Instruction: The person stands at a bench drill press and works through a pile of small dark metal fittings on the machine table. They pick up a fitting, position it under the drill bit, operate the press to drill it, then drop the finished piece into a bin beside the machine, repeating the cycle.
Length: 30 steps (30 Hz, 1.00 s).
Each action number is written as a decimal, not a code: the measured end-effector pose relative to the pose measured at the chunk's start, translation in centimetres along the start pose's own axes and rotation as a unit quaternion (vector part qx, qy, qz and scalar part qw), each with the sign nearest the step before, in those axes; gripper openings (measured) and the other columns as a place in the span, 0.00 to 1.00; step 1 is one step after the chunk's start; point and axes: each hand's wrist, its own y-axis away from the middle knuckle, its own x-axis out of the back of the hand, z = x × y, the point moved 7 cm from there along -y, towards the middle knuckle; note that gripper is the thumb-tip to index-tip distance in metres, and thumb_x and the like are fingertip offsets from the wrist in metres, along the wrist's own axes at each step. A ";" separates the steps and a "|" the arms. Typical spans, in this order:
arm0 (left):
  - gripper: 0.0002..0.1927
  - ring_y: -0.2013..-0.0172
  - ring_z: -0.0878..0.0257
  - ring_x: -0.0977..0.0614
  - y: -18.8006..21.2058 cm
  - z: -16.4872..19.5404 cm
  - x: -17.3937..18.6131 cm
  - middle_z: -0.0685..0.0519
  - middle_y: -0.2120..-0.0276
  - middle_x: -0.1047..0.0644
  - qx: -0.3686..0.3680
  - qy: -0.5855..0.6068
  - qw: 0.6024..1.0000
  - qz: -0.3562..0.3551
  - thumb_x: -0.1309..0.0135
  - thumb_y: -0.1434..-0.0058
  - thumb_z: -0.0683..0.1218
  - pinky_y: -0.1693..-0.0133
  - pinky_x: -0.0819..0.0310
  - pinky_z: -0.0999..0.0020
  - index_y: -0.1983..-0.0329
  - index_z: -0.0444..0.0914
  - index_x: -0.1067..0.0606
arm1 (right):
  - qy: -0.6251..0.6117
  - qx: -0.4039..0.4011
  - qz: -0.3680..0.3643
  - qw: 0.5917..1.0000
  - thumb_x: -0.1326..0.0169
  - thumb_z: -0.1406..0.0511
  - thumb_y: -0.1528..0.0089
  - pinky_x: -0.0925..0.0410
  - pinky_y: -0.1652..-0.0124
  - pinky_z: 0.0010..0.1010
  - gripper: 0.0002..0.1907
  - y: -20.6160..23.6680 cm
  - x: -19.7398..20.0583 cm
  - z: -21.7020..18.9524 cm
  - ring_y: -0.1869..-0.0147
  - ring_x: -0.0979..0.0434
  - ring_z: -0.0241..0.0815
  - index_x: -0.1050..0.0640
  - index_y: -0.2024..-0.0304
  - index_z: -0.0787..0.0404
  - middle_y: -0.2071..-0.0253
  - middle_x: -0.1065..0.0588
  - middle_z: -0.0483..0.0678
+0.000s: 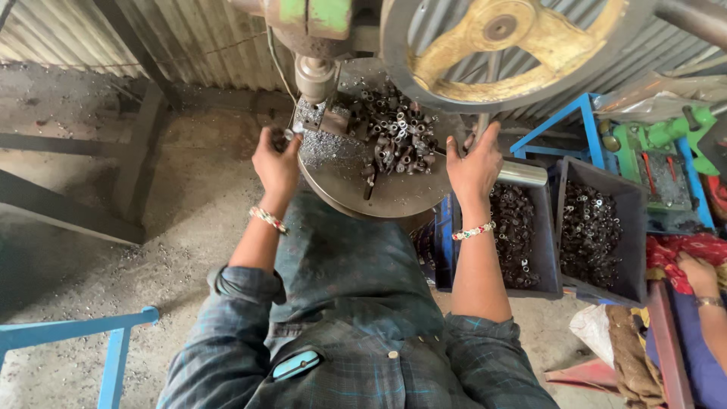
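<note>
Feeding step, I'd say: big flywheel top center, round press plate heaped with small metal rings mid-frame, right hand open beside them, left hand pinching one ring near the punch, needing careful seating.

Round press plate: directly ahead of the person, below the ram. Heap of small metal pieces: on the plate, right of the ram. Handwheel: above and behind the plate, to the right. Left hand: at the plate's left edge, just beside the ram. Right hand: at the plate's right edge, below the handwheel. Two bins: side by side, right of the plate, each holding small metal pieces. Another person's hand: far right, beyond the bins. Floor: left of the plate.
</note>
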 end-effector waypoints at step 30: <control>0.16 0.63 0.67 0.18 -7.8 5.2 -1.3 0.51 0.59 0.16 -0.064 0.016 0.945 -0.321 0.37 0.34 0.43 0.58 0.22 0.70 0.44 0.34 0.21 | -0.008 0.012 0.031 0.999 0.31 0.69 0.42 0.31 0.58 0.44 0.26 -0.4 -1.5 0.7 0.63 0.24 0.52 0.34 0.51 0.66 0.67 0.27 0.50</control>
